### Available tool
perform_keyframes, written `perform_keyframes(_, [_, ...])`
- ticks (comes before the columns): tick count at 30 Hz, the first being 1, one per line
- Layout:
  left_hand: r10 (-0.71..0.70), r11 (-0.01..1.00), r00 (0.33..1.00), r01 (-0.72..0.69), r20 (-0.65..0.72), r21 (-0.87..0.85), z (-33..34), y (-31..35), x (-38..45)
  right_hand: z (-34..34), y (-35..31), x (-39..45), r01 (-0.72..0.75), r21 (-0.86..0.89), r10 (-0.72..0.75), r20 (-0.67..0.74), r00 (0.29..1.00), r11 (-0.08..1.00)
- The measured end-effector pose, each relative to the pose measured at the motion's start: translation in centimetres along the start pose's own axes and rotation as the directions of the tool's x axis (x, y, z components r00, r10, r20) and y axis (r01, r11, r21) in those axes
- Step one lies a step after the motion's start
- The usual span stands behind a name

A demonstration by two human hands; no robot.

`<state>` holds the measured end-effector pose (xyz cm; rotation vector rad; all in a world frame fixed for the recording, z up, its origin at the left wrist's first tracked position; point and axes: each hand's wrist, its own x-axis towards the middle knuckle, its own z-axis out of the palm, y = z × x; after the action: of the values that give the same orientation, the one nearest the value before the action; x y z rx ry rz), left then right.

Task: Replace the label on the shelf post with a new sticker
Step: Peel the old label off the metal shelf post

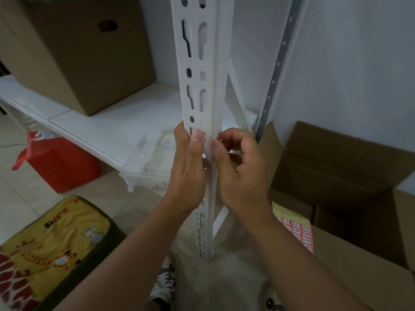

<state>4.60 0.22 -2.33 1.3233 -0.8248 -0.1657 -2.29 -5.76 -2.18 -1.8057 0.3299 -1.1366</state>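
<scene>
A white slotted shelf post runs down the middle of the head view. My left hand grips the post from its left side, thumb pressed flat on its front face. My right hand is at the post's right edge, thumb and curled fingers pinching at the corner where faint residue shows. I cannot tell whether a label is between those fingers. A sheet of red and yellow stickers with handwritten numbers lies on a cardboard box at the lower right.
A closed cardboard box stands on the white shelf. A clear plastic tray sits under the shelf, a red bag on the floor at left. An open carton is at right, a yellow cushion lower left.
</scene>
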Motion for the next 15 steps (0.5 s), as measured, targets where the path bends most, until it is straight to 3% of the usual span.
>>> perform_keyframes(7, [0.009,1.0,0.999,-0.007,-0.038,0.03,0.4,-0.15,0.03,-0.67,-0.23,0.75,-0.109,0.058,0.103,0.098,0.99,0.992])
perform_keyframes(15, [0.022,0.999,0.999,-0.021,-0.043,0.023,0.46,-0.14,-0.02,0.25,0.33,0.77,0.06,-0.159,-0.048,0.079,0.996,0.985])
